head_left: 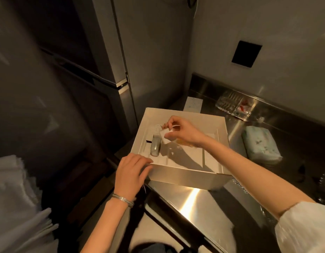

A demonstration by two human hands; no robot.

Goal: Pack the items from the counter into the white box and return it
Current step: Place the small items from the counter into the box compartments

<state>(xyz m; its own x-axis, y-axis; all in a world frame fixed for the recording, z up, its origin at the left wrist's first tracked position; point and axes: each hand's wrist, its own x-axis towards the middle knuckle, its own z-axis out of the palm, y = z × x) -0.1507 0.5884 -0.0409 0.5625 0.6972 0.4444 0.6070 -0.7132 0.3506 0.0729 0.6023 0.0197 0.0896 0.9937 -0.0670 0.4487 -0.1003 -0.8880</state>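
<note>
**A:** Where was the white box (pixel 185 175) when you looked?

**B:** On the near corner of the steel table (pixel 191 203), open, with one corner past the table's edge. The left hand (pixel 132 172) lay on that near corner, fingers relaxed and fairly flat, not curled round anything. I took it as a brace, so the box would not slide or tip off the edge.

**A:** And the other one?

**B:** The right hand (pixel 183 132) was over the inside of the box, pinching a small white packet (pixel 164 136) between thumb and fingertips. I could not tell what the packet was. It hung just above a silver object (pixel 156 146) that lay in the left part of the box. From the light pinch I guessed she meant to set it down in a narrow spot, not drop it.

**A:** Was much left outside?

**B:** A pale blue pack (pixel 260 145) sat on the table just right of the box. A crumpled clear bag (pixel 232 105) with something red in it lay further back by the wall. A paper slip (pixel 192 105) lay behind the box. So the packing looked partly done to me.

**A:** What about the room?

**B:** It was dim and cramped. A grey fridge (pixel 121 52) stood hard against the table's left end, and a dark panel (pixel 246 53) was set in the wall. The steel threw back a bright streak of light.
</note>
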